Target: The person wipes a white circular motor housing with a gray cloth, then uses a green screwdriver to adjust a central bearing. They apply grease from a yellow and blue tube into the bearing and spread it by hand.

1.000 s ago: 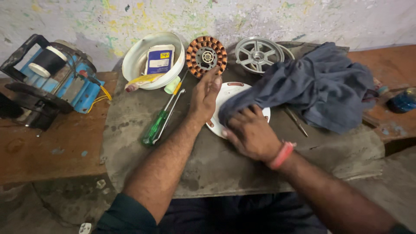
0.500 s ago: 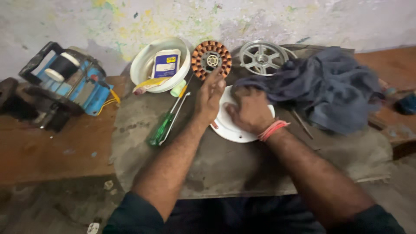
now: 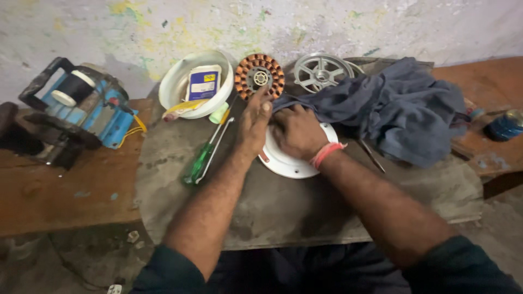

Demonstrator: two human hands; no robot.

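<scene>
A white round fan cover (image 3: 289, 160) lies on the grey work slab. My right hand (image 3: 297, 130) rests on top of it with fingers curled around the edge of a dark blue-grey cloth (image 3: 397, 109). My left hand (image 3: 255, 122) lies flat at the cover's left rim, its fingertips touching a copper-wound motor stator (image 3: 259, 76) that leans against the wall. A red band circles my right wrist.
A green-handled screwdriver (image 3: 200, 160) lies left of my left hand. Behind it stands a white bowl (image 3: 180, 81) holding a blue-labelled box. A silver spoked wheel (image 3: 321, 71) leans at the back. A blue machine (image 3: 81, 111) sits on the wooden bench at left, and a blue tin (image 3: 504, 125) at right.
My right hand has slid up the white cover toward the cloth's edge. My left hand has reached further forward and now touches the stator.
</scene>
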